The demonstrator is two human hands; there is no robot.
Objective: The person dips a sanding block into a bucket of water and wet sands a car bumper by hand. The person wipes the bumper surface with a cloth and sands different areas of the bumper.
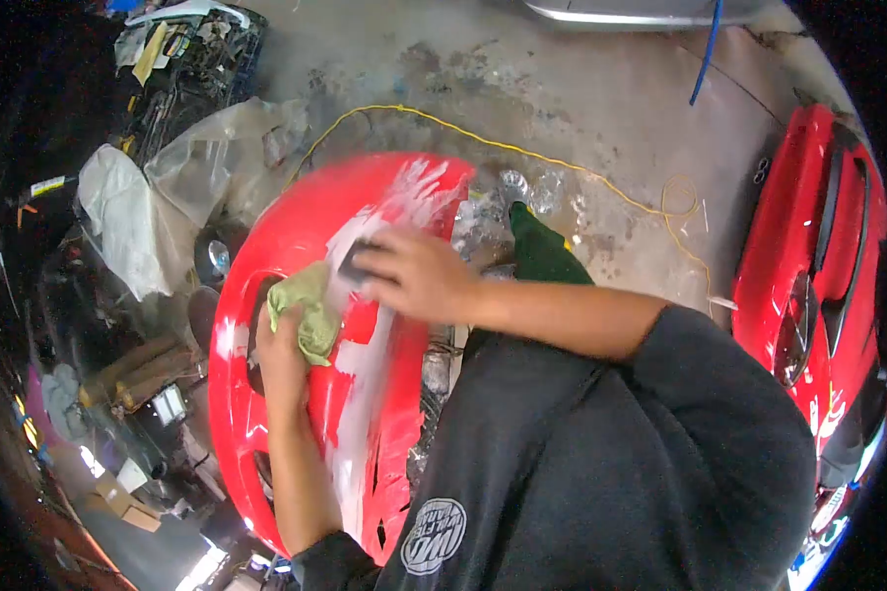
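A red car bumper (296, 227) lies in front of me, with a long greyish-white patch of filler or primer (363, 394) along it. My right hand (419, 276) grips a dark sanding block (353, 262), which rests on the pale patch; the hand is slightly blurred. In my left hand (284, 350) is a crumpled light green cloth (310, 310), held against the bumper beside an oval opening. The two hands are close together, the cloth just left of the block.
A yellow cord (522, 150) runs across the stained concrete floor (443, 79). Another red bumper (779, 256) stands at the right. Plastic sheeting (128, 222), car parts and a cardboard box (123, 502) clutter the left. A blue hose (708, 54) hangs at the upper right.
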